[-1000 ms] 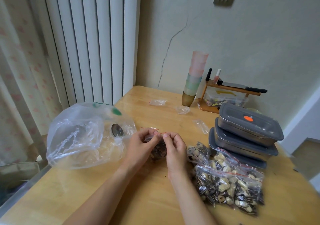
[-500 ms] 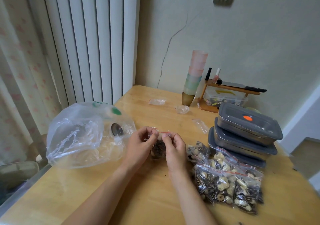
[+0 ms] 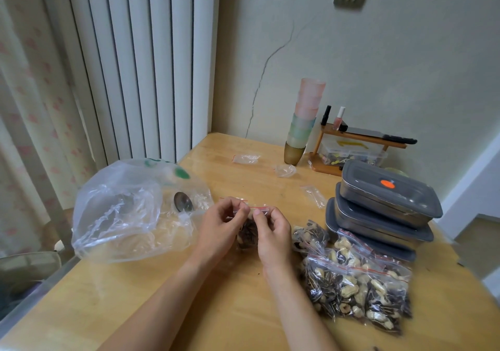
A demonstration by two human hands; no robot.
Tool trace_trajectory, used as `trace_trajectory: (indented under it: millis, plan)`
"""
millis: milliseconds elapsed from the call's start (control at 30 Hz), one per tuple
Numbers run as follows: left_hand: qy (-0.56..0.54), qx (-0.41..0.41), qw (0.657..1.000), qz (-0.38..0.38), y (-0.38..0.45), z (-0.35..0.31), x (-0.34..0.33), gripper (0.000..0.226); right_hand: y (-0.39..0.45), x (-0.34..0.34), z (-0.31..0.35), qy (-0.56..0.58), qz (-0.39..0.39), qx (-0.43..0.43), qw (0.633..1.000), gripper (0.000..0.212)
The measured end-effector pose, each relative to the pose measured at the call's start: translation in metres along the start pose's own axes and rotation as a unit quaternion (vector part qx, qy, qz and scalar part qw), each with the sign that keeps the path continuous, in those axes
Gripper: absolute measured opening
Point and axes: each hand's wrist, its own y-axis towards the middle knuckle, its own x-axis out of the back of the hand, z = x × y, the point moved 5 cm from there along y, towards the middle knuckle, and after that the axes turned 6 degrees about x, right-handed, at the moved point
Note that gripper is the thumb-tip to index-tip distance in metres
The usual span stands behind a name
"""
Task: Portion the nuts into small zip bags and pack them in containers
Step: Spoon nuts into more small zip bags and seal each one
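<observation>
Shifted slightly since a second ago: both hands pinching closer together along the red zip strip of the small bag, thumbs nearly meeting at mid-strip. Probably means the seal is being pressed shut, so this portion looks nearly finished.

Near right on the table: a pile of filled bags of mixed nuts and seeds, lying just beside the right wrist.

At centre: left hand pinching the bag's top edge between thumb and fingers; right hand pinching the same strip from the other side. Both grips grasping the small bag, neither released. Dark nuts hanging in the bag below the fingers, between the two palms, at or just above the table.

Left of the hands: a big clear bag, crumpled and puffed up, with a metal spoon showing through its right side.

Right, beyond the filled pile: three grey-lidded containers stacked, lids on, top one with an orange dot. Not yet packed, judging by the bags outside them.

Farther: three empty zip bags scattered on the table, then a stack of cups and a small wooden rack against the wall.
</observation>
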Motion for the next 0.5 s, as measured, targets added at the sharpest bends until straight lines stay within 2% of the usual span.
trace_trajectory:
  millis: [67,167,233,500]
  plan:
    - [0.002,0.005,1.000,-0.003,0.0002,0.0015,0.0001,0.017,-0.0002,0.0014,-0.0003,0.003,-0.007,-0.001,1.000,0.017]
    - [-0.004,0.016,1.000,0.001,0.0012,0.0041,0.0000,0.017,-0.0007,-0.0004,-0.0018,0.035,-0.007,-0.011,0.999,0.008]
    - [0.000,0.012,1.000,-0.002,0.0011,0.0032,0.0005,0.018,-0.0009,-0.0029,-0.0022,0.053,0.001,-0.020,0.998,0.016]
    - [0.017,-0.004,1.000,0.002,-0.0013,-0.0022,-0.0007,0.016,-0.0004,-0.0008,-0.0027,0.034,0.007,-0.006,0.999,0.008]
